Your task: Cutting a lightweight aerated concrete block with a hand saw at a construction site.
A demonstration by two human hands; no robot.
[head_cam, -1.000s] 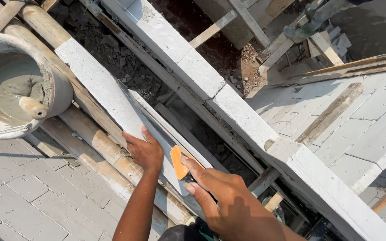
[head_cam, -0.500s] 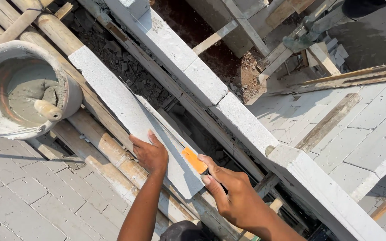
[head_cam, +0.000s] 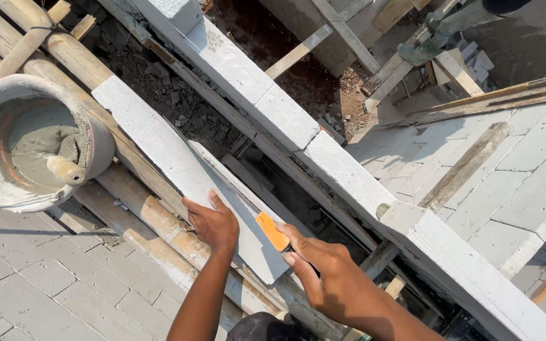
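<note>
Looking down, I note bamboo scaffold poles (head_cam: 127, 208) over rubble, with a white block wall (head_cam: 323, 151) running from 11 toward 5 o'clock. My left hand (head_cam: 213, 224) presses a long white block (head_cam: 178, 170), fingers together; my right hand (head_cam: 320, 268) pinches an orange tool (head_cam: 272, 231). Mortar bucket (head_cam: 33, 145) at 9 o'clock.

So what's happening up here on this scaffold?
A person is working over a long white block that lies across bamboo poles. The left hand presses flat on the block's edge, while the right hand holds an orange-handled tool against the block's surface. A bucket of wet grey mortar with a handle sticking out of it sits to the left. Beyond the block runs a wall of white blocks, with rubble in the gap below.
</note>
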